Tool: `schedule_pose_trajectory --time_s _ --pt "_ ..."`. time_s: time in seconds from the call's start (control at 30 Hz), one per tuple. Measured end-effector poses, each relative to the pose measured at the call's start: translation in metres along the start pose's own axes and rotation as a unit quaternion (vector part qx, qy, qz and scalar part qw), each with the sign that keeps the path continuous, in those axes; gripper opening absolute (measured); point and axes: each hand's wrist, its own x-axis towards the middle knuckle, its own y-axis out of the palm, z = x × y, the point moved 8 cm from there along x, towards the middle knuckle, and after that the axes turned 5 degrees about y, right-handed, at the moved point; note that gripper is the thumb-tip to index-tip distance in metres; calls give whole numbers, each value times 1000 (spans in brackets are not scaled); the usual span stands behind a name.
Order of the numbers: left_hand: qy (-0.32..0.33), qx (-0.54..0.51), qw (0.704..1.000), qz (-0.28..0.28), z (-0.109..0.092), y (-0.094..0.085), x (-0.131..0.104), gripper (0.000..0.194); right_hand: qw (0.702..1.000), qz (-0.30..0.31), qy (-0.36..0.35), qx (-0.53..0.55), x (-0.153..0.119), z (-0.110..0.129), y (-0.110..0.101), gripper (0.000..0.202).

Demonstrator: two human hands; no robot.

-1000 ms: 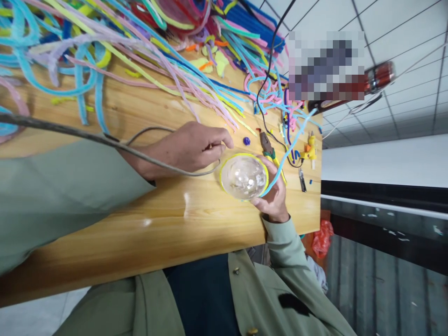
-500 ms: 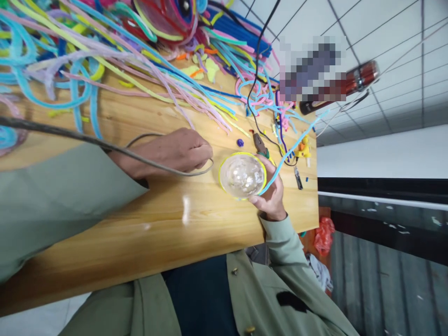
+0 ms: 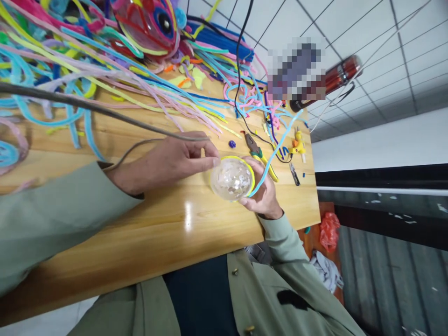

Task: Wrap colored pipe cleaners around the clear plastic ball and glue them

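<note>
- A pile of fuzzy stems (image 3: 105,73) is spreading across the table (image 3: 168,233), beyond and left of the clear bowl.
- The left hand (image 3: 178,158) is reaching to the clear bowl's left edge, thumb and forefinger drawing close together; whether they are pinching the yellow trim, I cannot tell.
- The clear bowl (image 3: 231,181) is sitting between both hands.
- A purple ball (image 3: 232,144) is lying just beyond the bowl.
- Pliers (image 3: 253,145) are resting beyond the bowl, to its right.
- The right hand (image 3: 265,196) is gripping the bowl's right side.
- A light-blue stem (image 3: 266,171) is slanting away from the bowl's right edge.
- A knife (image 3: 294,174) is lying right of the bowl.
</note>
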Motion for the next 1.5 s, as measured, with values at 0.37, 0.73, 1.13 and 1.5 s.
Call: schedule_pose_trajectory --time_s 0.37,0.73,1.13,1.5 --pt "80 112 989 50 -20 9 -5 25 998 42 -46 -6 1 13 9 129" --pt "102 161 979 67 -34 12 -6 31 996 64 -37 -44 4 33 11 120" --pt "-7 135 989 53 -6 12 -2 24 999 40 -7 -16 1 17 7 117" --pt "120 67 990 30 -10 33 -8 75 975 -4 175 136 14 10 18 95"
